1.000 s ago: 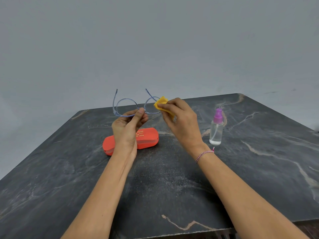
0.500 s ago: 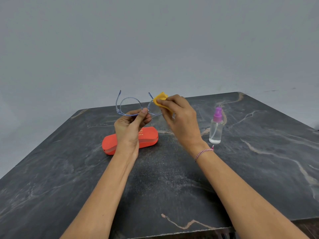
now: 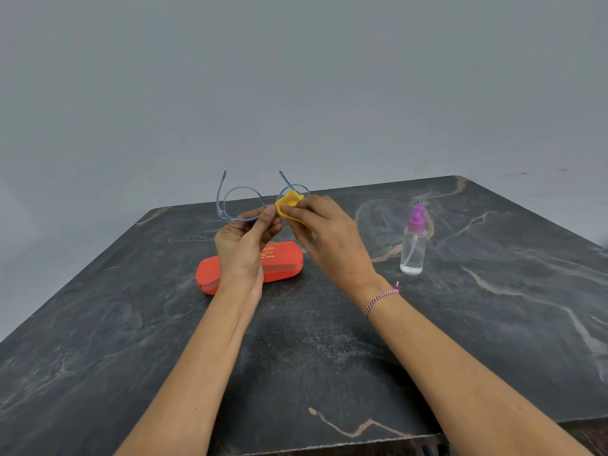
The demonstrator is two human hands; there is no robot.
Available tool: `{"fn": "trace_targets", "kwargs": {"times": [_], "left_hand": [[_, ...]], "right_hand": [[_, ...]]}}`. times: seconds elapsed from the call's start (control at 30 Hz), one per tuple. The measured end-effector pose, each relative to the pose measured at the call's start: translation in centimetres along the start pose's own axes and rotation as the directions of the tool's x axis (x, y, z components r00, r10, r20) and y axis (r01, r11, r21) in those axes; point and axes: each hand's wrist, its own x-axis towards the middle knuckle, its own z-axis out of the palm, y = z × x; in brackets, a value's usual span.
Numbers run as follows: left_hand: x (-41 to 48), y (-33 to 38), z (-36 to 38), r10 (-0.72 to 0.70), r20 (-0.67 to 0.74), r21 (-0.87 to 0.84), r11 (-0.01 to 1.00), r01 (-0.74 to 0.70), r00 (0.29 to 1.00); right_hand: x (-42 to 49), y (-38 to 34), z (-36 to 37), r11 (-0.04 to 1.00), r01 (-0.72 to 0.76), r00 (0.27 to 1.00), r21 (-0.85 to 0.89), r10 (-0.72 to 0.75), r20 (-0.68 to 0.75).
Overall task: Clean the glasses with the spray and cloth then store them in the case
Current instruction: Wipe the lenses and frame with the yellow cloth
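Note:
Blue thin-framed glasses [image 3: 241, 200] are held up above the table, temples open and pointing away from me. My left hand [image 3: 245, 245] pinches the frame at the bridge from below. My right hand [image 3: 324, 236] pinches a folded yellow cloth [image 3: 289, 200] against the right lens. The orange glasses case [image 3: 283, 261] lies shut on the dark marble table [image 3: 312, 340], partly hidden behind my left hand. A clear spray bottle [image 3: 414, 245] with a purple nozzle stands upright to the right of my right hand.
A plain grey wall rises behind the table's far edge. The table's near edge runs along the bottom of the view, under my forearms. A pink-and-white thread bracelet [image 3: 381, 297] is on my right wrist.
My right hand has slid the yellow cloth leftward across the right lens, closer to the bridge and my left fingers. The glasses stay held at about the same height.

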Motion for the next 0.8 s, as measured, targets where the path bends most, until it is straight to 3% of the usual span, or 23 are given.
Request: {"fn": "trace_targets", "kwargs": {"times": [0.2, 0.37, 0.57, 0.8], "left_hand": [[0.2, 0.6, -0.1, -0.008, -0.052, -0.060, 0.998, 0.004, 0.999], [0.4, 0.5, -0.2, -0.030, -0.054, -0.066, 0.997, 0.027, 0.998], [0.2, 0.2, 0.0, -0.072, -0.013, -0.034, 0.997, 0.071, 0.997], [0.5, 0.3, -0.4, -0.083, -0.059, -0.094, 0.993, 0.077, 0.995]], "right_hand": [[-0.1, 0.3, -0.3, 1.000, -0.009, 0.999, -0.019, 0.010, 0.053], [0.1, 1.4, -1.3, 0.990, -0.142, 0.990, -0.002, 0.142, -0.016], [0.4, 1.4, -1.6, 0.987, -0.162, 0.985, -0.007, 0.161, -0.068], [-0.1, 1.1, -1.3, 0.986, -0.164, 0.986, 0.012, 0.163, 0.035]]}}
